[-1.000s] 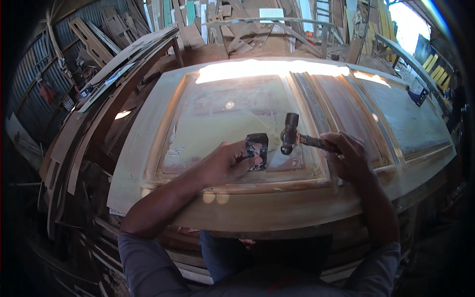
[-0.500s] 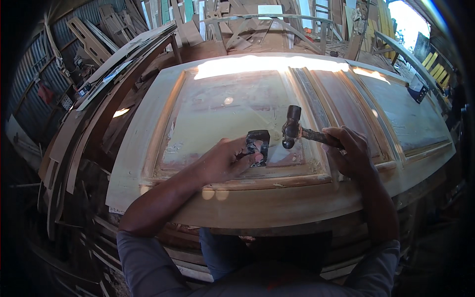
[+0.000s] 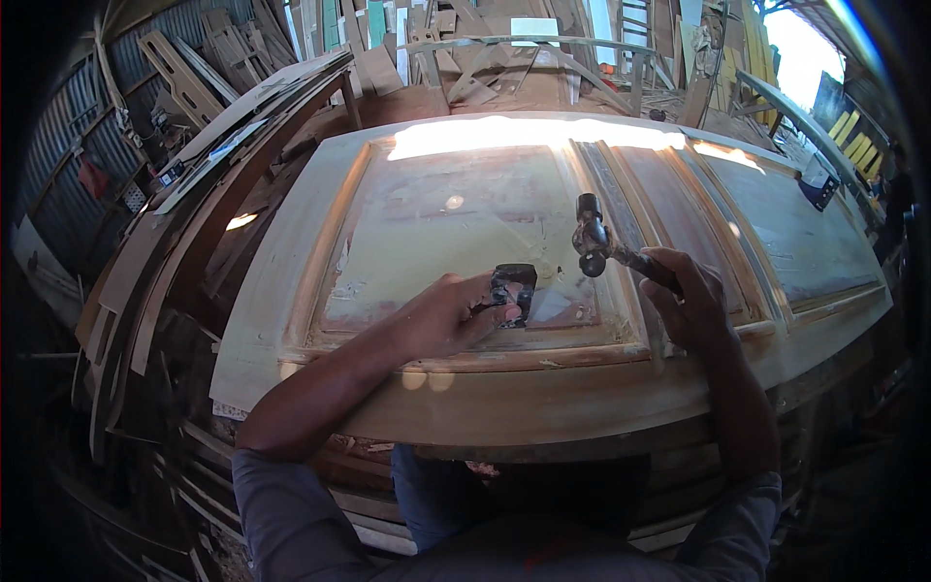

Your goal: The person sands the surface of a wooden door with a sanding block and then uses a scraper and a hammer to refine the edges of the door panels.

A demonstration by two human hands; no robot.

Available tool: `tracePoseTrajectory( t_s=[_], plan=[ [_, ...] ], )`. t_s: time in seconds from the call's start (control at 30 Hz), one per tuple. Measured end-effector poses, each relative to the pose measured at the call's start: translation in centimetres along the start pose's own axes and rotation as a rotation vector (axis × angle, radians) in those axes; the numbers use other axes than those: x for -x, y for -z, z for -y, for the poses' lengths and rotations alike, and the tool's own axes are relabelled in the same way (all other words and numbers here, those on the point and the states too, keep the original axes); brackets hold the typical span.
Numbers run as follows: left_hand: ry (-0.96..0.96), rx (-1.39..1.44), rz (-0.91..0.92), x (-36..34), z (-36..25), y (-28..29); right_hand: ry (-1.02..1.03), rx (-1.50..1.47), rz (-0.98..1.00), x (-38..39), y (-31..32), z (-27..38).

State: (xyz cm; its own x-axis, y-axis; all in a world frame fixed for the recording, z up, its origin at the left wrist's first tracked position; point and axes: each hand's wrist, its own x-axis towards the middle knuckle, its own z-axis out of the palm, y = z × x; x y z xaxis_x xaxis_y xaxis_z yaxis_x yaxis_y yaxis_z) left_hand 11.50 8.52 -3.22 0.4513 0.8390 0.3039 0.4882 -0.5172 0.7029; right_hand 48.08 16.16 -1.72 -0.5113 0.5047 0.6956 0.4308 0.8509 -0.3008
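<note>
My left hand grips a small black block-shaped tool, scuffed and possibly a hand plane, over the pale left panel of a wooden door. In my right hand is a dark ball-peen hammer, held by its handle with the head raised to the upper right of the black tool. The door lies flat, with moulded orange-brown frames around its patchy panels.
A dark blue-and-white object sits on the door's far right. Stacked boards line the left side. A wooden trestle, leaning offcuts and a corrugated metal wall stand behind. Bright daylight enters at upper right.
My right hand and the hammer have moved up and to the right, widening the gap from the black tool. My left hand has shifted slightly right, still gripping the tool.
</note>
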Motion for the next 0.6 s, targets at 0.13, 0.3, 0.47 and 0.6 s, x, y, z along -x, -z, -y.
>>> tracePoseTrajectory(
  t_s=[0.13, 0.3, 0.47, 0.6],
  plan=[
    [-0.047, 0.000, -0.013, 0.0, -0.1, -0.3, 0.038, 0.023, -0.012, -0.1, 0.0, -0.2],
    [-0.001, -0.077, 0.042, 0.0, -2.1, 0.3, 0.051, 0.043, 0.005, -0.1, 0.1, -0.1],
    [-0.044, -0.110, 0.014, 0.3, -2.3, 0.0, 0.062, 0.061, -0.013, 0.0, 0.0, 0.2],
    [-0.053, -0.091, -0.008, 0.4, -1.2, -0.2, 0.107, 0.098, -0.040, 0.0, -0.1, 0.1]
  ],
)
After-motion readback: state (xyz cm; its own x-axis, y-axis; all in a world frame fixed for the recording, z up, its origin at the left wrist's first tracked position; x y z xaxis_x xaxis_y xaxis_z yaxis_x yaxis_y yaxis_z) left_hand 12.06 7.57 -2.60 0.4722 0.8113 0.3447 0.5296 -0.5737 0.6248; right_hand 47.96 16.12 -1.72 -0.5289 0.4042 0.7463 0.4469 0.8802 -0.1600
